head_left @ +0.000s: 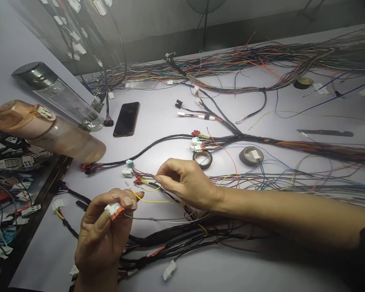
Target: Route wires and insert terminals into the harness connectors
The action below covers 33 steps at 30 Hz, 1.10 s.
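My left hand [105, 233] pinches a small white and orange connector [114, 210] between thumb and fingers. A grey wire [158, 219] runs from this connector to the right. My right hand [187, 182] is closed in a pinch on a thin wire whose metal terminal [150, 173] sticks out to the left of the fingertips. Between the hands lies a yellow wire [153, 201] with a bare terminal at its end. Just beyond, a white connector [127, 173] and a red connector [138, 179] sit on their wires on the table.
Black-taped harness branches [164, 235] lie below my hands. Tape rolls [202, 159] and a black phone [126, 119] rest farther back. A pinkish bottle [63, 136] and a clear bottle [67, 101] are at left. A knife-shaped dark tool [325, 132] lies at right. Loose wires [225, 65] span the back.
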Available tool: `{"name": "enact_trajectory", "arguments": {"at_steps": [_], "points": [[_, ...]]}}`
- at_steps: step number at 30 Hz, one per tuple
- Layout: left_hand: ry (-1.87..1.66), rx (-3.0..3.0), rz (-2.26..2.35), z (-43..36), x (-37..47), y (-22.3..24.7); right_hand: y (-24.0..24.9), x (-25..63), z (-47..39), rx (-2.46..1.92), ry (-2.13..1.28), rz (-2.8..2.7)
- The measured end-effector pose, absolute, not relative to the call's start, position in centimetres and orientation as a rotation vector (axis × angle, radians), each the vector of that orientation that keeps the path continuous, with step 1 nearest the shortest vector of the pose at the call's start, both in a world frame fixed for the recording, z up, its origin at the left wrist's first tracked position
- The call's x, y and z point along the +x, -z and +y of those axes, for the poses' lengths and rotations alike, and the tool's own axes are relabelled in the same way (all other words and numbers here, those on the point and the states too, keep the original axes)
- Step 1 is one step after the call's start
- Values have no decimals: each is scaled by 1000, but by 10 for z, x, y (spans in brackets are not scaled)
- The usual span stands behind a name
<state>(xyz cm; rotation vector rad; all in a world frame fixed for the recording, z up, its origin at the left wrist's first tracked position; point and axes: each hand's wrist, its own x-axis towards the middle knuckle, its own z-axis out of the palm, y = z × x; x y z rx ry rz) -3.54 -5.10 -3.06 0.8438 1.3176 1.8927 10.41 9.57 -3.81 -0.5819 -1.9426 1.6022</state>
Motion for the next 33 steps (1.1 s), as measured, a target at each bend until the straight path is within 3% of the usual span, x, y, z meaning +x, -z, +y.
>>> {"name": "enact_trajectory", "arguments": {"at_steps": [33], "points": [[-2077, 746, 1150, -43, -33, 27, 38, 96, 98, -764, -1328, -2452]]}}
